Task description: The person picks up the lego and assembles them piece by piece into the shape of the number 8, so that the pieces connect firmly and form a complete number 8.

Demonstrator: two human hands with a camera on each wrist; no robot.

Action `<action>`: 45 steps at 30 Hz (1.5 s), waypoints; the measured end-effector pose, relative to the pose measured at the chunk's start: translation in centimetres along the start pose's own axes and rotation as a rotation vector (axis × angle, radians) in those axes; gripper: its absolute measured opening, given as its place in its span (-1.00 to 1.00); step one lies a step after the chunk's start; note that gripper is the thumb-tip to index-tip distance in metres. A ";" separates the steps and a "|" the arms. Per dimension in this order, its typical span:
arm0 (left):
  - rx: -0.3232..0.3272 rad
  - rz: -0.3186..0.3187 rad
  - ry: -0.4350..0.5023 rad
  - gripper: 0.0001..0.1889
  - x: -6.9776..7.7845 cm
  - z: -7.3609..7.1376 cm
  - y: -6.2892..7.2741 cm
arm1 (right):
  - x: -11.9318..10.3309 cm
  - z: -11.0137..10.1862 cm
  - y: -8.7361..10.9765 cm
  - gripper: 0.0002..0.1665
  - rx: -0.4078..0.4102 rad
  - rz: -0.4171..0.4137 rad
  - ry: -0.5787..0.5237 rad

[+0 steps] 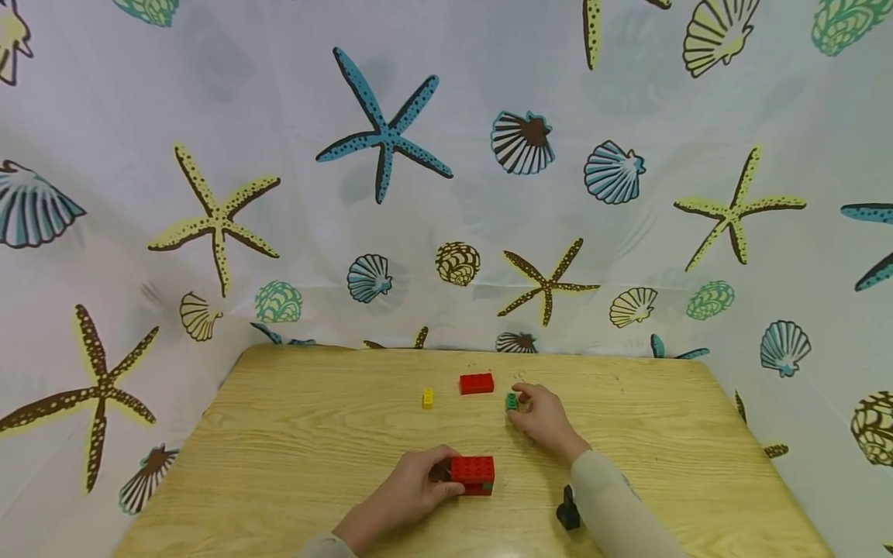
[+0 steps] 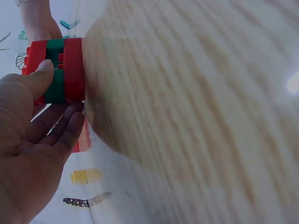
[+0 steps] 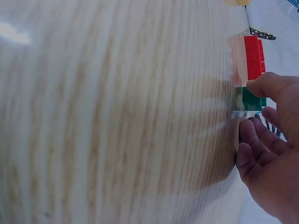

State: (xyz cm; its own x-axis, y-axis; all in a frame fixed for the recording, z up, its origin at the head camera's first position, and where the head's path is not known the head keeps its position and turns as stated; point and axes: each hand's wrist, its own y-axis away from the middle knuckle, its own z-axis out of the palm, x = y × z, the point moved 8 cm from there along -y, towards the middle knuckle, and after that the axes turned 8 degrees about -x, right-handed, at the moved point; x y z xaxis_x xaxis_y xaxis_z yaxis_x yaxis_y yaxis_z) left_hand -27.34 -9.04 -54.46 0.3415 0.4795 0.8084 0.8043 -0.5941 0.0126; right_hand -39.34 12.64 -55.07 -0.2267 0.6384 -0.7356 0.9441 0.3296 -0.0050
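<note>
My left hand [image 1: 418,484] grips a stack of toy building bricks [image 1: 473,470] on the near part of the table. Red bricks form its top and bottom, with green bricks [image 2: 57,86] between them and a gap beside these. The thumb presses one side of the stack, and fingers wrap the other. Farther off, my right hand [image 1: 544,421] has its thumb and index finger around a small green brick [image 1: 512,401], thumb on the near side. In the right wrist view the thumb tip overlaps that brick's edge. Its other fingers are bent below.
A red brick [image 1: 477,383] lies just left of the small green one, and a yellow brick [image 1: 428,398] lies farther left. A black object [image 1: 568,509] stands beside the right forearm. Behind the wooden table [image 1: 314,434] hangs a shell-print curtain [image 1: 293,101].
</note>
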 end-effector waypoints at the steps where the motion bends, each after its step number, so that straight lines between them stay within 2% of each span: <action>1: -0.002 -0.003 -0.001 -0.66 0.0 0.0 0.0 | 0.0 0.0 0.0 -0.38 -0.003 0.003 -0.001; 6: -0.014 -0.021 0.011 -0.66 -0.2 0.1 -0.1 | 0.0 0.1 0.0 -0.41 -0.017 0.018 0.013; 38: -0.004 -0.003 -0.001 -0.66 0.1 0.1 0.0 | -0.4 0.1 -0.1 -0.51 -0.005 -0.004 0.092; 45: -0.007 -0.002 0.006 -0.65 0.2 -0.1 0.1 | -0.3 0.0 0.1 -0.53 0.000 0.030 0.021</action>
State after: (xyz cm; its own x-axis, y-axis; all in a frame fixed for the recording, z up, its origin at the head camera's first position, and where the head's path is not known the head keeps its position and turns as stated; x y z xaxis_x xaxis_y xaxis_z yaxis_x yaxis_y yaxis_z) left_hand -27.25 -9.00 -54.23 0.3370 0.4765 0.8120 0.8017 -0.5975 0.0179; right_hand -39.19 12.43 -54.82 -0.2029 0.6628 -0.7208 0.9507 0.3095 0.0170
